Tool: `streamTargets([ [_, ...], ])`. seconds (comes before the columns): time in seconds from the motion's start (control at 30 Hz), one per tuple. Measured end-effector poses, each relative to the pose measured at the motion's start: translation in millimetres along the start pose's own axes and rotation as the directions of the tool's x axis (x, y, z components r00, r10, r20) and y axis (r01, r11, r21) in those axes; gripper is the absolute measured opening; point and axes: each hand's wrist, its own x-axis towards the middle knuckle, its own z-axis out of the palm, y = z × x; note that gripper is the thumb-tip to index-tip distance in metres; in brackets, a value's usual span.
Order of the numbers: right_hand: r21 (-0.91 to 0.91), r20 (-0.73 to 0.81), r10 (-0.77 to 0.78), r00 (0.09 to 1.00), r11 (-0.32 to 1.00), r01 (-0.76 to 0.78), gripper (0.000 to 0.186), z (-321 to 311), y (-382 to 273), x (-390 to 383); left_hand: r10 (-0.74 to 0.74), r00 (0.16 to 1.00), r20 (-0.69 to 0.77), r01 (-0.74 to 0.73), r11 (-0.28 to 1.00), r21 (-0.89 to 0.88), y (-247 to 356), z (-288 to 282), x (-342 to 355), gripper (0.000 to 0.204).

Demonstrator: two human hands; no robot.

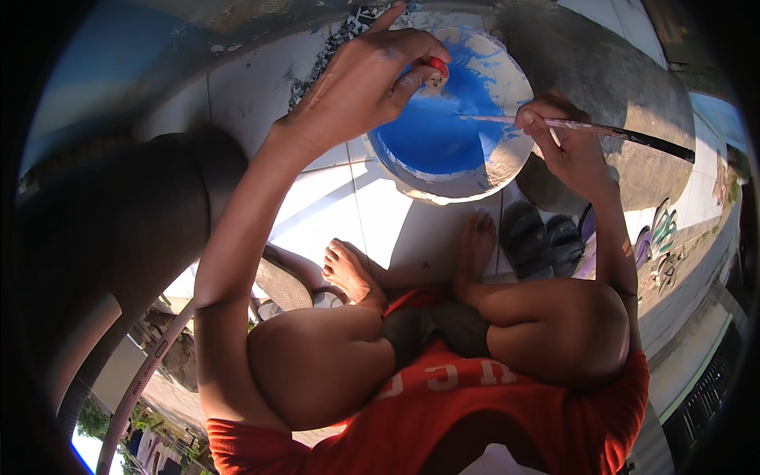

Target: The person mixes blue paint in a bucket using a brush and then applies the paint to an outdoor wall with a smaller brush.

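A round, paint-crusted basin (507, 162) of bright blue paint (435, 142) stands in front of me. Above its far left part, my left hand (372, 75) pinches a small red-topped container (438, 70) between thumb and fingers; its pale lower end points down at the paint, and most of it is hidden by the fingers. My right hand (566, 142), at the basin's right rim, grips a slim paint-stained stick (625, 136) with a black outer end, like a paintbrush. The stick's pale inner end reaches over the blue paint; whether it touches is hard to tell.
My bare feet (352, 273) are on white tiles (380, 226) below the basin. Dark sandals (538, 241) lie right of them, and a slipper (283, 285) left. A large dark rounded object (119, 198) stands at left; a grey rounded one (602, 71) is behind the right hand.
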Motion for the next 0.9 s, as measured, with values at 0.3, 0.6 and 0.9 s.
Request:
streamTargets([
  [0.3, 0.041, -0.159, -0.249, 0.955, 0.965, 0.258, 0.006, -11, -8, 13, 0.142, 0.987, 0.081, -0.152, 0.98, 0.127, 45, -1, -29, 0.027],
  [0.6, 0.212, -0.101, -0.243, 0.965, 0.942, 0.259, 0.008, 4, -16, -2, 0.127, 0.978, 0.164, -0.172, 0.938, 0.301, 62, -3, -53, 0.042],
  [0.9, 0.171, -0.032, -0.256, 0.966, 0.951, 0.258, 0.011, 12, 1, -10, 0.127, 0.99, 0.062, -0.14, 0.925, 0.353, 57, -6, -52, 0.036],
])
